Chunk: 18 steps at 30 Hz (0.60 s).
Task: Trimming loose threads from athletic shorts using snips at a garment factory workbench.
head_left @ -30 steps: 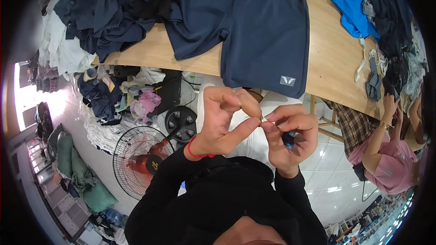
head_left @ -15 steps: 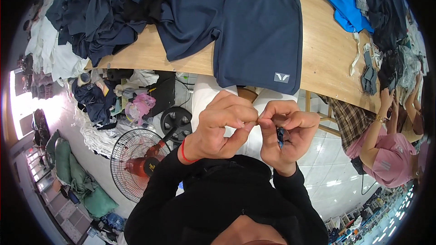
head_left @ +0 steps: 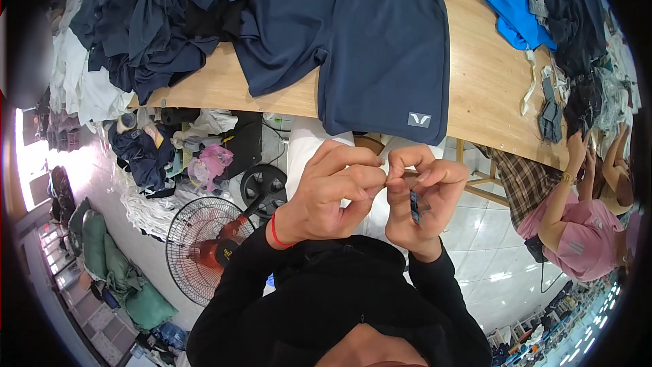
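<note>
My left hand [head_left: 333, 194], with a red band at its wrist, is closed in a pinch above my lap. Its fingertips meet those of my right hand [head_left: 435, 194], also pinching; whatever lies between them is too small to make out. Tucked in the curled fingers and palm of my right hand is a small blue and dark thing [head_left: 415, 207], mostly hidden. Just beyond both hands, dark navy shorts [head_left: 387, 47] lie spread over the table, one leg hanging past the near edge. A small grey patch [head_left: 419, 119] marks that leg's hem.
A heap of dark garments [head_left: 149, 27] covers the left of the wooden table [head_left: 485, 95]. Blue cloth [head_left: 513, 3] and dark fabric lie at its right end, near a co-worker in a pink shirt [head_left: 584, 238]. A fan [head_left: 207, 248] stands at my left by bagged scraps.
Both hands stay pinched together, with the right hand shifted slightly left and its fingers turned a little. The view has tilted slightly, and a blurred grey shape has come in at the far left.
</note>
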Each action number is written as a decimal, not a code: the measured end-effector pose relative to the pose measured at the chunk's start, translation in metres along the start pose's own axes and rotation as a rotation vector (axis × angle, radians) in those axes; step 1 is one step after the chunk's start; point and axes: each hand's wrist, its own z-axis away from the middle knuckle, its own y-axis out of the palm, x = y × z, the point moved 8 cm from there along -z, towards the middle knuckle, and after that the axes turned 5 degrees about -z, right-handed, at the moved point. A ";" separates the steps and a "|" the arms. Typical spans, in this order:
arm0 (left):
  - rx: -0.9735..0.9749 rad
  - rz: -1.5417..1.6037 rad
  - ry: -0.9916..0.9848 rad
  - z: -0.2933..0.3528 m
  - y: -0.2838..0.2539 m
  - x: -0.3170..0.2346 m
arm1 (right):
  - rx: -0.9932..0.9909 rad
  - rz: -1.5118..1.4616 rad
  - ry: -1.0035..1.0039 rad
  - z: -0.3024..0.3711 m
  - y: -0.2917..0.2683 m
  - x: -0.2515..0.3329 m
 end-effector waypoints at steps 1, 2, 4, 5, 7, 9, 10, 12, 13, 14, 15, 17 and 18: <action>-0.003 -0.011 0.000 0.001 0.000 0.000 | -0.001 0.000 0.000 0.000 0.000 0.001; -0.006 -0.023 -0.001 0.002 0.000 0.001 | -0.008 -0.030 0.029 0.000 0.000 -0.001; -0.015 -0.015 0.017 0.004 0.001 0.001 | -0.014 -0.058 0.058 0.000 -0.001 -0.002; -0.026 -0.008 0.035 0.004 0.000 0.000 | -0.013 -0.057 0.052 0.001 -0.001 -0.002; -0.027 -0.012 0.045 0.004 0.000 0.000 | -0.013 -0.054 0.047 0.002 -0.002 -0.001; -0.029 -0.017 0.055 0.004 -0.001 0.001 | -0.018 -0.092 0.063 0.004 -0.003 -0.002; -0.027 -0.008 0.051 0.004 -0.001 0.002 | -0.018 -0.093 0.063 0.004 -0.004 -0.002; -0.026 0.000 0.049 0.005 -0.001 0.003 | -0.015 -0.055 0.050 0.005 -0.005 -0.002; -0.041 0.006 0.044 0.005 -0.002 0.003 | -0.014 -0.055 0.048 0.004 -0.004 -0.002; -0.056 0.012 0.040 0.005 -0.004 0.003 | -0.028 -0.061 0.026 0.003 -0.003 0.000; -0.055 0.013 0.039 0.005 -0.004 0.004 | -0.044 -0.066 0.008 0.002 -0.004 0.001; -0.056 0.013 0.047 0.004 -0.004 0.005 | -0.030 -0.059 -0.001 -0.001 -0.005 0.000; -0.056 0.012 0.048 0.005 -0.004 0.004 | -0.014 -0.052 -0.015 -0.001 -0.004 0.000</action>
